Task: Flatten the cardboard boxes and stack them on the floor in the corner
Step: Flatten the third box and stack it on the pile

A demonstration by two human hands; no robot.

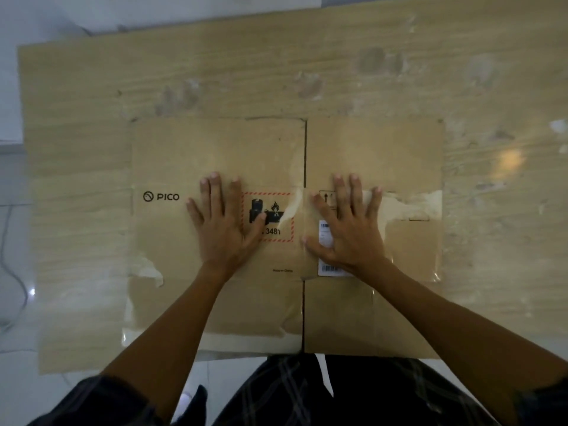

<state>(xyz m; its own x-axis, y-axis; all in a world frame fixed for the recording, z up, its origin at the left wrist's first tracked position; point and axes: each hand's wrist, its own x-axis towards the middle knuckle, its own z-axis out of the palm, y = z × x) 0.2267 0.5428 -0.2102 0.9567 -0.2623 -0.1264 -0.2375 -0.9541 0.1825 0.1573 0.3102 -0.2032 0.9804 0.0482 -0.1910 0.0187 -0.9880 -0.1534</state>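
Cardboard box (368, 155), collapsed flat on the wooden table (276, 66). Left hand (226, 221) and right hand (349, 224) press it, palms down, fingers spread wide. Flattening step, probably near complete; next, gripping its edges to carry it to the floor.

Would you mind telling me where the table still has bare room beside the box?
Bare table lies beyond the box, with narrower strips to its left and right. The near middle is crowded: left hand and right hand press flat on it.

Dim, warm cast; soft blur throughout. Glare patches on table (507, 167) at right; wide-angle bowing at edges.
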